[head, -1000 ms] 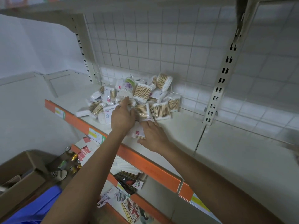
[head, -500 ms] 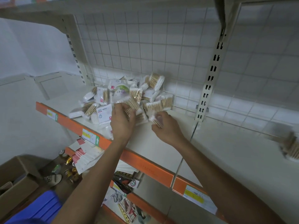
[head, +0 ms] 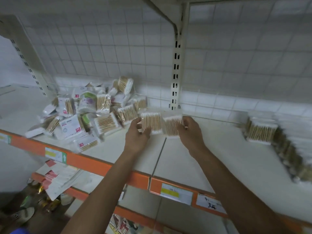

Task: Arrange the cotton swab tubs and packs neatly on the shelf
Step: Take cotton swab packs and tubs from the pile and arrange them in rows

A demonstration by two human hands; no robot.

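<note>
A loose heap of cotton swab packs and tubs (head: 94, 114) lies on the white shelf (head: 211, 149) at the back left. My left hand (head: 136, 134) grips one clear pack of wooden swabs (head: 151, 123) above the shelf. Beside it, my right hand (head: 190, 130) holds a second swab pack (head: 172, 126). The two packs are side by side, almost touching, over the seam between two shelf boards. A neat row of standing swab packs (head: 263, 132) runs along the right of the shelf, blurred toward the edge.
An orange price rail (head: 94, 163) with labels fronts the shelf. A slotted upright (head: 175, 78) and wire grid back panel stand behind. Lower shelves hold packets and boxes (head: 57, 178). Cans and a sandal lie on the floor at bottom left.
Both hands lifted a swab pack each out of the heap and carried them to the right. The view swung right, bringing the arranged row into sight.
</note>
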